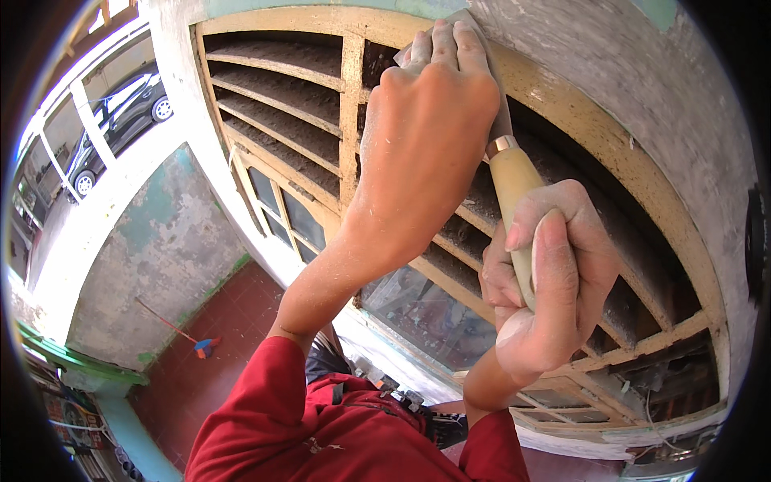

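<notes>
A putty knife (514, 175) with a pale wooden handle and a wide metal blade is held up against the top of a louvred wooden frame (351, 104). My right hand (554, 273) is closed around the handle, thumb along it. On the blade, near the frame's upper edge, the fingers of my left hand (438, 120) press close together; its thumb is hidden. The blade's far end touches where the cream frame meets the grey wall (594, 56). Pale dust coats both hands.
Dusty slats (277, 95) fill the frame, with glass panes (430, 313) below. A patchy low wall (161, 241) stands at the left. On the red tiled floor (233, 321) lies a broom (205, 347) with a blue and red head. Beyond, a dark car (120, 120) is parked.
</notes>
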The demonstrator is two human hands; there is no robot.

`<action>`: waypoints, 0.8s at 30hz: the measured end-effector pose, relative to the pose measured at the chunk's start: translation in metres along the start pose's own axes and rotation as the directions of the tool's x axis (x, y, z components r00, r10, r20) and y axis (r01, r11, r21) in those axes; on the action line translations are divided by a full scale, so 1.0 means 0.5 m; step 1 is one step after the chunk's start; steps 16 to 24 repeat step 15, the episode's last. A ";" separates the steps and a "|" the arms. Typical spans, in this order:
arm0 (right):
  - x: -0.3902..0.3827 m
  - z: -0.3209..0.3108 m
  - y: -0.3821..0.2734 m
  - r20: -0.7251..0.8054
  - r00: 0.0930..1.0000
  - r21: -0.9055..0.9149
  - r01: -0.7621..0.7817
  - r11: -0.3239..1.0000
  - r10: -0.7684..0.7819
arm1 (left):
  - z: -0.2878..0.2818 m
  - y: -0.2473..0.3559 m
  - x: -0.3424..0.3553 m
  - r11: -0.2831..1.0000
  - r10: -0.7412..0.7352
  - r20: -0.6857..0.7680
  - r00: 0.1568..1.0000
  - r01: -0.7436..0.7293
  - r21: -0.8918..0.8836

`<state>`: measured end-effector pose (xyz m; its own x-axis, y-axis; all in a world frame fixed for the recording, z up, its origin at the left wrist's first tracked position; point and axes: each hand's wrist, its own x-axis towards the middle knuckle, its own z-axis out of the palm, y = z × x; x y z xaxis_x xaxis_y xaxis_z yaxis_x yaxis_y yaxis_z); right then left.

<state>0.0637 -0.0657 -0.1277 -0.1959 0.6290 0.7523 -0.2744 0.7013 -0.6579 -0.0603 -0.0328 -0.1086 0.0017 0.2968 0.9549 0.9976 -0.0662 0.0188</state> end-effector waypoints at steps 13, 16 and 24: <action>-0.003 0.007 -0.002 0.009 1.000 -0.085 0.025 0.996 -0.024 | -0.004 -0.004 -0.002 0.990 -0.058 0.043 0.997 0.063 -0.127; 0.000 0.007 0.002 0.014 0.999 -0.077 0.043 0.996 -0.042 | 0.002 -0.009 0.000 0.991 -0.053 0.006 0.999 0.053 -0.120; 0.000 0.007 0.002 0.014 0.999 -0.077 0.043 0.996 -0.042 | 0.002 -0.009 0.000 0.991 -0.053 0.006 0.999 0.053 -0.120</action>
